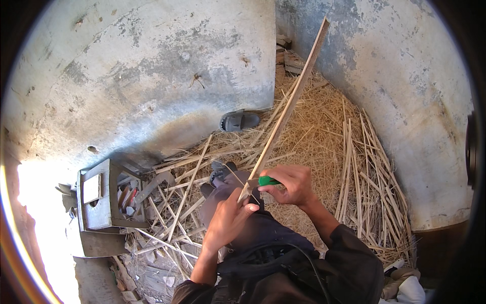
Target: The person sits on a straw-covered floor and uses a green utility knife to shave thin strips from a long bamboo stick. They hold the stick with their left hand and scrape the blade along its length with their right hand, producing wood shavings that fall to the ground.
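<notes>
trimming seems in hand: the left hand [226,219] pinches the wooden strip [288,109] pointing to one o'clock, the right hand [294,184] clasps the green-handled knife [266,181], and the next cut calls for steadiness.

The floor [157,279] — loose straw [316,129] beyond the right hand [292,184], pale strips [372,190] to its right, a dark sandal [239,121] beyond the left hand [227,218]

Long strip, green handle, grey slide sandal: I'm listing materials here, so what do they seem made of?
Long strip: probably split bamboo or wood, unvarnished-looking; pale tan with straight edges.
Green handle: likely plastic, apparently smooth, judging by its even, bright colour.
Grey slide sandal: perhaps rubber or foam, matte; its dull, uniform colour suggests that.
</notes>
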Tool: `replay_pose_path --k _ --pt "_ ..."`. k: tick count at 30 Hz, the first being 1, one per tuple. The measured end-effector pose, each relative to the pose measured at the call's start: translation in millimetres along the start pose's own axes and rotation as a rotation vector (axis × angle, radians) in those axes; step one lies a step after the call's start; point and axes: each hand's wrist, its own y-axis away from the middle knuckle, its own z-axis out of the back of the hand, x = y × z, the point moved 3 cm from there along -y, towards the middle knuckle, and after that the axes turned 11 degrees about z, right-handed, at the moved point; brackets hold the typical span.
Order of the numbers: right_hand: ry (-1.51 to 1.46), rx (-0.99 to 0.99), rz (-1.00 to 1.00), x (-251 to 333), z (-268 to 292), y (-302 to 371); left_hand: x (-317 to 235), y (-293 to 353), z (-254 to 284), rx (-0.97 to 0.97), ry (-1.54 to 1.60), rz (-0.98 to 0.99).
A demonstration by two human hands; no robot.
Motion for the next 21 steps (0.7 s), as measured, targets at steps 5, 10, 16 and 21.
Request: replay_pose_path --k 5,10,16,21 --pt "0.043 -0.062 -0.120 -30 13 3 2 6 1 -0.012 -0.058 0.015" --pt "-0.034 -0.034 -0.195 -37 19 2 20 12 -1 -0.052 0.007 -0.056" --pt "-0.071 -0.052 -0.213 -35 15 4 19 9 2 0.039 0.048 0.005" --pt "-0.158 -0.072 -0.196 -25 12 10 18 9 1 0.018 0.077 0.011"
